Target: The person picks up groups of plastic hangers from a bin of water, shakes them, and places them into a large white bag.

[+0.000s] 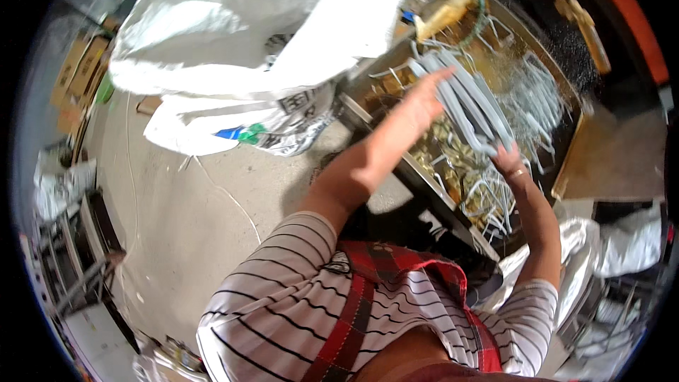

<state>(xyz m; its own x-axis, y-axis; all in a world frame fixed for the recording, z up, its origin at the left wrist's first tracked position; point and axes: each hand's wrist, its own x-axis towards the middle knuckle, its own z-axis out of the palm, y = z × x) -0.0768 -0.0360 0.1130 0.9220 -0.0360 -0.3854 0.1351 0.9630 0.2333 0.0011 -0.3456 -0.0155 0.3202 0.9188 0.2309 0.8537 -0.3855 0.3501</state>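
Observation:
A bundle of long, light-grey strips or thin bars (472, 105) is held between my two hands, slanting above a shallow metal bin (525, 28). At its upper left end, my left hand (428, 96) grips the side, with fingertips reaching over the top. My right hand (508, 161), wearing a ring, is closed at the lower right end. Under and around the bundle lie tangled bent grey rods (488, 201), small brass-coloured pieces (453, 155) and a heap of thin pale-grey pieces (534, 102). The exact kind of the strips cannot be made out.
A large open white sack (247, 35) stands left of the bin. A brown board (617, 143) leans at its right, and an orange bar (626, 7) runs beyond. Flattened cardboard (76, 81) and a metal frame (78, 262) are at far left. String (230, 194) trails across the floor.

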